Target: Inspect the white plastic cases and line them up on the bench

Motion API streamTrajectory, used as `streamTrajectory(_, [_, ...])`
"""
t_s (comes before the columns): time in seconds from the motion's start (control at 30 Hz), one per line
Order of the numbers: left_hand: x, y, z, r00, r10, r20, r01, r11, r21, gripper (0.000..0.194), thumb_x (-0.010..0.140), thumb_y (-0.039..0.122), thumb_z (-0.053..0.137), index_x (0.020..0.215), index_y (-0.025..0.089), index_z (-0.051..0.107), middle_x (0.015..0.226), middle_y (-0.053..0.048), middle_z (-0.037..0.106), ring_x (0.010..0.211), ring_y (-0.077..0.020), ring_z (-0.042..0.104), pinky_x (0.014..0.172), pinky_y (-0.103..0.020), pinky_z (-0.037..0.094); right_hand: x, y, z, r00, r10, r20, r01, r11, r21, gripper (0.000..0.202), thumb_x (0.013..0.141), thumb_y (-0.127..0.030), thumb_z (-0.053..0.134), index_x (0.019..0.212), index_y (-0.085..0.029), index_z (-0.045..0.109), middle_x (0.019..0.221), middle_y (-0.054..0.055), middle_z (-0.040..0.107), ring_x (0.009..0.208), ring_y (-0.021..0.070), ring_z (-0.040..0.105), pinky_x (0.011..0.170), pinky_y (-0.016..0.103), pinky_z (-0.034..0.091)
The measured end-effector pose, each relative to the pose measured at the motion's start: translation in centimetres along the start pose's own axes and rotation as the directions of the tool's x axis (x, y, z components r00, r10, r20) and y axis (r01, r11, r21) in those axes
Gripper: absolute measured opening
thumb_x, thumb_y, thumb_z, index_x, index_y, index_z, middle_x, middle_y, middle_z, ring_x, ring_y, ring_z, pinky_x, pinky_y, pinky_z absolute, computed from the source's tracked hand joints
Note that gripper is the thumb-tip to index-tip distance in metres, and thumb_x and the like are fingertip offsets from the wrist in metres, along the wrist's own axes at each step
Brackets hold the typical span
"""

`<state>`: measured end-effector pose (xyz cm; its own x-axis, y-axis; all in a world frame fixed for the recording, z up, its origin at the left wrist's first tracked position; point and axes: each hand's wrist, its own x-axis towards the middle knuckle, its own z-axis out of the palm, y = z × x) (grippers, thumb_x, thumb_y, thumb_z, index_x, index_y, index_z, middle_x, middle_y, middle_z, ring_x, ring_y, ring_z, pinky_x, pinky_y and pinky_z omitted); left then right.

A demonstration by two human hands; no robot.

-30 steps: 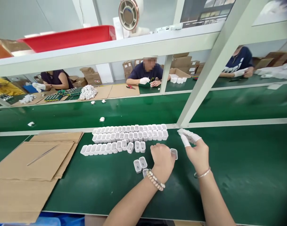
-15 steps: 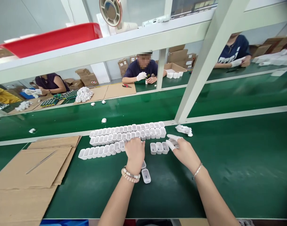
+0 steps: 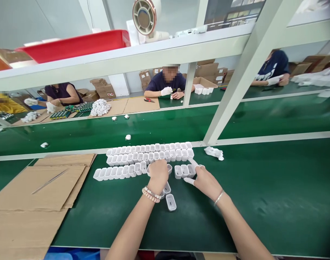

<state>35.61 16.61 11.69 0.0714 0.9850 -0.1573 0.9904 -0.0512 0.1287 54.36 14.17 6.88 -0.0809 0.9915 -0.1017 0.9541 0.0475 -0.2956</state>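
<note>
Small white open-topped plastic housings (image 3: pixel 147 148) stand upright in long rows on the green bench. At the right end of the front row (image 3: pixel 118 172), my left hand (image 3: pixel 158 175) reaches down from above, its fingers hidden beneath it; housings show on both sides. My right hand (image 3: pixel 206 182), with white finger cots on thumb and index finger, straddles the end of a short row of three housings (image 3: pixel 184 170). Its thumb is in front and its index finger behind, spread apart. Closer to me, a loose housing (image 3: pixel 171 202) lies tilted, with others partly under my left wrist.
Cardboard sheets (image 3: pixel 13 195) with metal tweezers (image 3: pixel 49 181) cover the left side. A crumpled white item (image 3: pixel 214 153) lies near a slanted frame post (image 3: pixel 230 86). Overhead, a shelf carries a red tray (image 3: pixel 75 46) and a fan (image 3: pixel 144 17). Several people work across the bench.
My right hand has moved left and toward me, its thumb and index finger now around the short row's end. More housings show beside my left hand. The whole view has shifted slightly.
</note>
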Motion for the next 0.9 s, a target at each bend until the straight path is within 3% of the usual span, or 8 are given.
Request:
streamTrajectory(0.2, [0.8, -1.2, -0.4, 0.988, 0.155, 0.014, -0.156, 0.988, 0.018, 0.026, 0.079, -0.001, 0.047, 0.087, 0.012, 0.068, 0.089, -0.011, 0.070, 0.088, -0.0223, 0.067, 0.073, -0.028, 0.049, 0.6, -0.3, 0.8, 0.999, 0.040, 0.009, -0.039, 0.997, -0.072, 0.005, 0.087, -0.013, 0.054, 0.083, -0.014, 0.052, 0.090, 0.008, 0.053, 0.061, 0.0135, 0.048, 0.054, 0.025, 0.027])
streamTrajectory(0.47, [0.7, -2.1, -0.4, 0.942, 0.332, -0.052, -0.332, 0.943, -0.010, 0.027, 0.082, 0.001, 0.046, 0.083, 0.015, 0.070, 0.086, -0.009, 0.070, 0.087, -0.0227, 0.066, 0.078, -0.031, 0.048, 0.9, -0.7, 1.6, 0.996, -0.027, -0.085, 0.018, 0.995, -0.103, 0.011, 0.078, -0.005, 0.050, 0.076, -0.016, 0.049, 0.086, 0.007, 0.052, 0.057, 0.0129, 0.045, 0.051, 0.025, 0.026])
streamTrajectory(0.57, [-1.1, -3.3, -1.3, 0.933, 0.326, -0.149, -0.339, 0.939, -0.065, 0.035, 0.086, 0.005, 0.042, 0.108, 0.020, 0.065, 0.100, -0.007, 0.068, 0.090, -0.0204, 0.065, 0.080, -0.031, 0.047, 0.9, -1.4, 1.7, 0.997, -0.038, -0.072, 0.029, 0.992, -0.122, 0.012, 0.078, -0.006, 0.049, 0.075, -0.017, 0.048, 0.084, 0.007, 0.052, 0.057, 0.0143, 0.046, 0.051, 0.026, 0.027])
streamTrajectory(0.67, [-4.7, -5.8, -1.3, 0.940, 0.228, -0.253, -0.292, 0.921, -0.258, 0.035, 0.089, 0.012, 0.042, 0.117, 0.023, 0.059, 0.095, -0.003, 0.065, 0.081, -0.0164, 0.062, 0.075, -0.027, 0.048, 0.9, -1.6, 1.6, 0.997, -0.055, -0.059, 0.048, 0.992, -0.120, 0.013, 0.077, -0.005, 0.049, 0.073, -0.018, 0.048, 0.083, 0.007, 0.052, 0.059, 0.0163, 0.049, 0.052, 0.027, 0.029])
streamTrajectory(0.73, [-7.5, -7.5, -0.2, 0.965, 0.140, -0.222, -0.222, 0.886, -0.408, 0.034, 0.088, 0.015, 0.043, 0.117, 0.025, 0.059, 0.089, -0.001, 0.061, 0.071, -0.0144, 0.059, 0.067, -0.025, 0.047, 0.6, -1.3, 1.3, 0.997, -0.055, -0.063, 0.050, 0.996, -0.081, 0.013, 0.076, -0.005, 0.049, 0.077, -0.017, 0.050, 0.084, 0.007, 0.053, 0.063, 0.0175, 0.053, 0.054, 0.027, 0.033])
streamTrajectory(0.83, [-10.7, -9.3, 3.0, 0.990, 0.052, -0.132, -0.119, 0.813, -0.571, 0.052, 0.081, 0.015, 0.051, 0.132, 0.026, 0.048, 0.107, -0.003, 0.056, 0.075, -0.0128, 0.058, 0.069, -0.025, 0.050, 0.3, -1.0, 0.4, 0.993, -0.039, -0.109, 0.034, 0.998, -0.046, 0.016, 0.075, -0.002, 0.050, 0.083, -0.015, 0.054, 0.089, 0.008, 0.054, 0.067, 0.0192, 0.056, 0.058, 0.028, 0.039])
streamTrajectory(0.9, [-11.6, -9.7, 5.2, 0.996, 0.030, -0.083, -0.076, 0.762, -0.643, 0.062, 0.078, 0.017, 0.056, 0.137, 0.026, 0.043, 0.119, -0.005, 0.052, 0.081, -0.0127, 0.058, 0.073, -0.024, 0.051, 0.8, -1.5, -0.8, 0.987, -0.070, -0.145, 0.061, 0.996, -0.064, 0.013, 0.075, -0.003, 0.051, 0.078, -0.015, 0.055, 0.088, 0.009, 0.055, 0.068, 0.0207, 0.058, 0.060, 0.029, 0.041])
